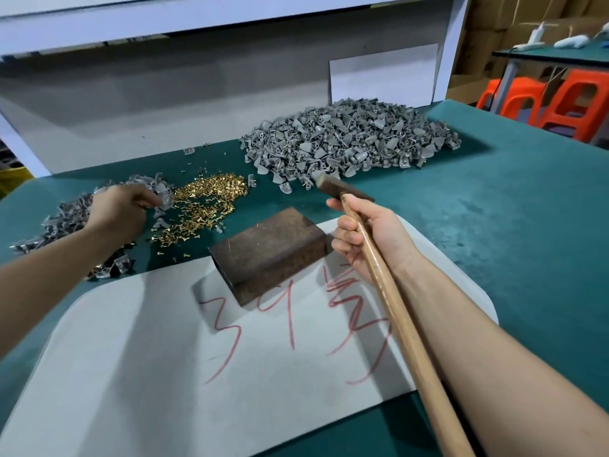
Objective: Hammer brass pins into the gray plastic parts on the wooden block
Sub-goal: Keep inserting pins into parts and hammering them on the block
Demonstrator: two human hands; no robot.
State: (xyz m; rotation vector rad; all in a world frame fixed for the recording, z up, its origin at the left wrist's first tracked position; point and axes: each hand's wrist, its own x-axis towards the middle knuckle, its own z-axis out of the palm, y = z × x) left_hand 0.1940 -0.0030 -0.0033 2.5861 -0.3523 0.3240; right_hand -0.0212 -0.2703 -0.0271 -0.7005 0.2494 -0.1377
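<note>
A: Any writing?
B: Red "39" on the sheet (pixel 131 357) carrying the block (pixel 267 252).
A: Hands?
B: Right hand (pixel 365 239) grips the hammer (pixel 402 324); left hand (pixel 115 209) sits in gray parts (pixel 66 216) beside the pins (pixel 204 206), grip unclear.

Wooden hammer handle (pixel 390 301), brass pins (pixel 204 199) — glossy

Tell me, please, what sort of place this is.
Probably a small factory assembly bench: a heap of gray plastic parts, a pile of brass pins on the green table, and cardboard boxes stacked behind.
</note>
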